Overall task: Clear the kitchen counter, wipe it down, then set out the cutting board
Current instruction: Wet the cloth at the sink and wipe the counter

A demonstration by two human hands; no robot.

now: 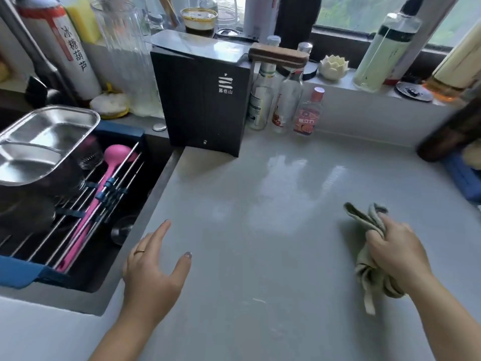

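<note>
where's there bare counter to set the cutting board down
The wide patch of counter between the left hand and the right hand holding the cloth, in front of the black box. Crowded along the bottles and the sink rack.

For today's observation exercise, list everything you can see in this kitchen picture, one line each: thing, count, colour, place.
counter: one, pale grey, centre, bare and shiny with wet streaks
black box: one, black with white logo, standing at the back by the sink
small bottles: three, clear glass, right of the black box against the ledge
spray bottle: one, pale green liquid, on the window ledge
lotus-shaped ornament: one, cream, on the ledge
steel tray: one, silver, divided, on the sink rack
pink ladle: one, pink, lying on the sink rack
sink rack: one, blue frame with steel bars, across the sink
left hand: open, empty, over the counter edge
right hand: closed on a grey-green cloth
</note>
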